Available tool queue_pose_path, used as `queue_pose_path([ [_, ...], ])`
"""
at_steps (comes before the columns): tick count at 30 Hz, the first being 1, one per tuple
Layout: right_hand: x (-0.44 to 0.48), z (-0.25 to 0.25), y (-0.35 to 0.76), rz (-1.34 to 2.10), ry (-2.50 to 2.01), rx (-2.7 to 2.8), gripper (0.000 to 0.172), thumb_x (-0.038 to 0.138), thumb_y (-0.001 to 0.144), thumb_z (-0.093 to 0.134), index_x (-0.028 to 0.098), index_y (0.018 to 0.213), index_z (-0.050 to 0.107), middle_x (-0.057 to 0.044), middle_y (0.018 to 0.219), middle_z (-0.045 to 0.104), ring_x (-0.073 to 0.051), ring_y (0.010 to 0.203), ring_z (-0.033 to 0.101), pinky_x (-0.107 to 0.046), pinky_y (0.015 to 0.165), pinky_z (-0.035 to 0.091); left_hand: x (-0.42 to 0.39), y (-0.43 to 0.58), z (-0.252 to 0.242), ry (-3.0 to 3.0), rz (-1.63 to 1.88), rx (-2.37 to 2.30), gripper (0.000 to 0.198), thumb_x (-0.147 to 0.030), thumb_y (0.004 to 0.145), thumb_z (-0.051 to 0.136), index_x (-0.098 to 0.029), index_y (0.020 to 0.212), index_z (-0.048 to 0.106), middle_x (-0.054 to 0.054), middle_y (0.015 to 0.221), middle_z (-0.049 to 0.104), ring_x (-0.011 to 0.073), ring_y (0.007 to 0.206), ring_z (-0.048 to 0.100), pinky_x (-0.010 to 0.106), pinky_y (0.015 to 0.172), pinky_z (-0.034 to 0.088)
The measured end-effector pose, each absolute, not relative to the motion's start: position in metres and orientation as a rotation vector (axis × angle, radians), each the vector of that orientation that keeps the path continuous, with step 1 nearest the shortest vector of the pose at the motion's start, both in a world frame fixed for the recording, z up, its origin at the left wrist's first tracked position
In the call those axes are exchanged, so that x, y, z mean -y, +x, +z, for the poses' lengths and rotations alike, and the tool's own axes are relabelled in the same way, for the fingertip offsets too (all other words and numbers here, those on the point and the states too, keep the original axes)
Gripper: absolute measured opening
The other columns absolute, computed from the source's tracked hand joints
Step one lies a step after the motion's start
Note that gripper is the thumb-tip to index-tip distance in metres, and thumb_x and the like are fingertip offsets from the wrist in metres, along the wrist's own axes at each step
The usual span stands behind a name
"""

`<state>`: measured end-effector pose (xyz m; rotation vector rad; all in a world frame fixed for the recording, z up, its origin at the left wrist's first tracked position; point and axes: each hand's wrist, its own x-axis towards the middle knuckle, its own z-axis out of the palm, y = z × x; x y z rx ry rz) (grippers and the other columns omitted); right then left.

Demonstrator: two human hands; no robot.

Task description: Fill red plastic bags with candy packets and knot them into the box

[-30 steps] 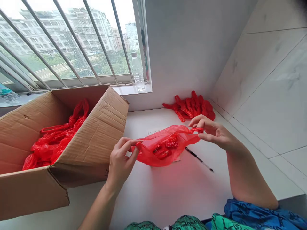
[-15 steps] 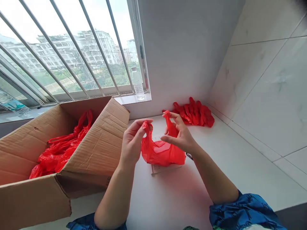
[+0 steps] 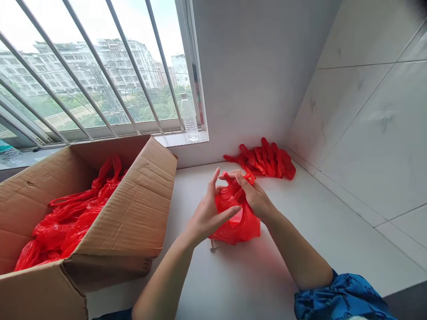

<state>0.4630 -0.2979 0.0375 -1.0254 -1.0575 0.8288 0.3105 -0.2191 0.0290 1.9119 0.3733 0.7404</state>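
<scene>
A thin red plastic bag (image 3: 238, 231) hangs between my hands over the white tabletop, its handles gathered at the top. My right hand (image 3: 255, 193) is closed on the gathered handles, thumb on top. At the bag's left side, my left hand (image 3: 213, 209) has its thumb and fingers spread apart around the bag; the far fingers are partly hidden behind it. Under the bag shows the corner of a flat, pale item (image 3: 213, 246), mostly covered.
To the left stands an open cardboard box (image 3: 133, 209) holding several red plastic bags (image 3: 80, 213). Farther back lies a pile of red bags (image 3: 267, 160) against the wall. A clear bottle (image 3: 189, 118) stands on the sill by the barred window.
The two handles, held apart before, are now brought together in my right hand. My left hand has let go of its handle and opened beside the bag.
</scene>
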Motion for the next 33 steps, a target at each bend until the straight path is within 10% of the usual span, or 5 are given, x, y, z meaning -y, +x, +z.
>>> queue_pose_path([
  [6, 0.299, 0.034, 0.476, 0.993, -0.972, 1.076, 0.033, 0.055, 0.097, 0.055, 0.024, 0.102, 0.066, 0.0, 0.08, 0.064, -0.015, 0.074, 0.063, -0.028, 0.07, 0.052, 0.201, 0.314, 0.024, 1.268, 0.48, -0.324, 0.054, -0.027, 0.091, 0.061, -0.023, 0.144, 0.049, 0.003, 0.085, 0.064, 0.0157, 0.082, 0.062, 0.029, 0.082, 0.047],
  [11, 0.304, 0.037, 0.48, 0.697, -1.124, 1.598, 0.033, 0.043, 0.1, 0.053, 0.021, 0.082, 0.071, -0.005, 0.093, 0.058, -0.018, 0.094, 0.06, -0.031, 0.081, 0.052, 0.195, 0.315, 0.022, 1.024, 0.49, -0.38, 0.047, -0.02, 0.086, 0.059, -0.021, 0.133, 0.059, -0.001, 0.067, 0.057, 0.0107, 0.064, 0.053, 0.023, 0.071, 0.045],
  [19, 0.303, 0.026, 0.47, -0.06, -1.487, 1.753, 0.021, 0.003, 0.088, 0.05, 0.02, 0.096, 0.06, -0.004, 0.103, 0.052, -0.011, 0.072, 0.055, -0.024, 0.06, 0.042, 0.198, 0.311, 0.027, 1.163, 0.434, -0.406, 0.049, -0.046, 0.093, 0.059, -0.023, 0.136, 0.057, 0.004, 0.079, 0.067, 0.0168, 0.07, 0.062, 0.027, 0.066, 0.05],
  [33, 0.311, 0.023, 0.48, -0.586, -1.559, 1.767, 0.013, 0.011, 0.088, 0.054, 0.02, 0.082, 0.049, -0.003, 0.096, 0.06, -0.012, 0.063, 0.042, -0.026, 0.052, 0.028, 0.197, 0.309, 0.022, 1.506, 0.509, -0.44, 0.032, -0.042, 0.088, 0.069, -0.021, 0.112, 0.075, 0.008, 0.11, 0.073, 0.0226, 0.102, 0.064, 0.031, 0.089, 0.048],
])
